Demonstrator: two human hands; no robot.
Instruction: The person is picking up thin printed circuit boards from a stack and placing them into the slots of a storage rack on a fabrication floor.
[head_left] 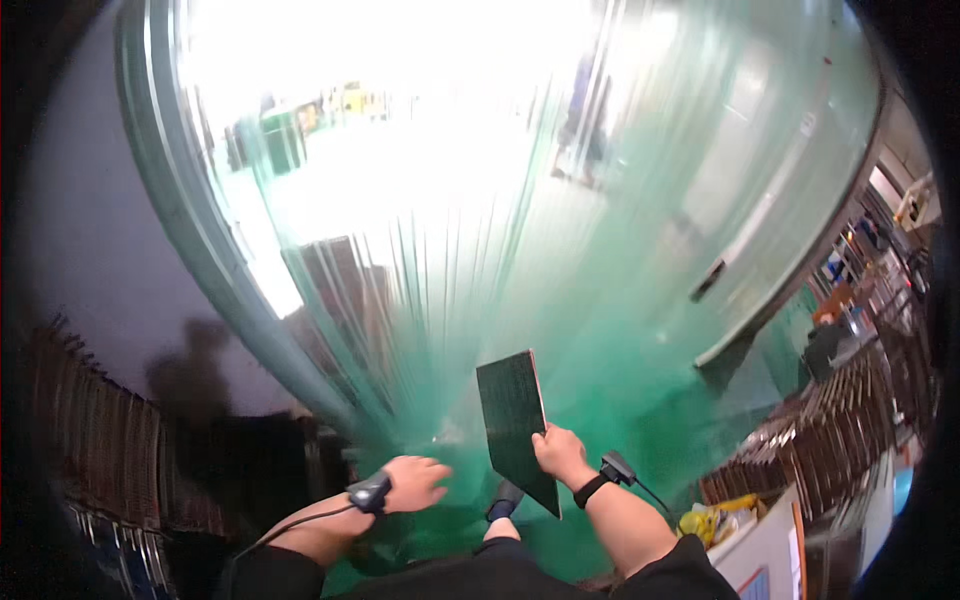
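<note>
A thin, dark rectangular board (512, 415) with a pale edge is held tilted in front of my body. My right hand (562, 455) grips it by its right edge, the thumb lying over its near face. Off to the left of the board, my left hand (415, 483) hangs in the air with its fingers loosely apart, holding nothing. A black device is strapped to each wrist, with a cable running from it.
Ahead hangs a clear plastic strip curtain (480, 250) in a bright doorway, a blurred person (585, 115) beyond it. Racks of dark panels stand at left (110, 440) and right (820, 430). A box (765, 535) holding yellow items sits at lower right, above a green floor.
</note>
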